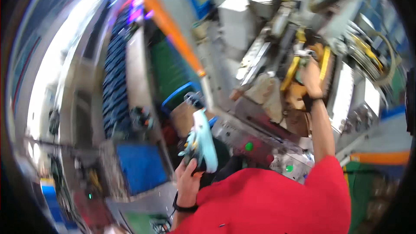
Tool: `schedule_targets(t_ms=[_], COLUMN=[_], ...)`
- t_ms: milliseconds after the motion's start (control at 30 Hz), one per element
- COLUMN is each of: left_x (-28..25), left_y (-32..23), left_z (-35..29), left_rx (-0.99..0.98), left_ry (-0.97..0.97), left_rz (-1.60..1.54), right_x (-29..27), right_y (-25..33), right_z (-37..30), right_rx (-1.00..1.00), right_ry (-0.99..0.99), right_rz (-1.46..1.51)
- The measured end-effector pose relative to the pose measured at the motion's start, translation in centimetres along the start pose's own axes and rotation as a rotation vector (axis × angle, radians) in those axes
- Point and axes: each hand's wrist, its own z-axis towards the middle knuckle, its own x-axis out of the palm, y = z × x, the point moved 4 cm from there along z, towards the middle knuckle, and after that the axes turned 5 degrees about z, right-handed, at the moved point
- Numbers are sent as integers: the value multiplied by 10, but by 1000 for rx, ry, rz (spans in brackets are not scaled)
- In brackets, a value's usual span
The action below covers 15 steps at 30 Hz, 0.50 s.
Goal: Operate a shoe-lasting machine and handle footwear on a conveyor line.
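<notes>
My left hand [187, 184] is closed around a shoe [206, 141] that shows a pale blue side and darker parts, held in front of my body. Ahead and to the right, my right hand [310, 78] reaches into a machine, between two yellow bars [325, 63]. Its fingertips are near a small metal part, but motion smears them, so whether they grip anything is not visible. Brown and tan blocks [297, 95] of the machine lie just below this hand.
A metal control panel [229, 134] with green buttons [248, 147] and a red button [270, 158] is in front of me. An orange beam [169, 26] slants across the left. Beyond it run a dark blue ribbed strip [116, 69] and a flat blue panel [141, 169].
</notes>
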Motion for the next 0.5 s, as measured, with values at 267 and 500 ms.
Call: schedule_targets(t_ms=[267, 500], left_x=[-40, -106], left_y=[55, 101], left_z=[-49, -107], left_rx=[-53, -37], left_ry=[-159, -410], left_rz=[-124, -139], right_x=[79, 182], right_y=[144, 73], right_z=[-288, -325], right_rx=[-370, -565], right_ry=[469, 523], right_rz=[380, 274])
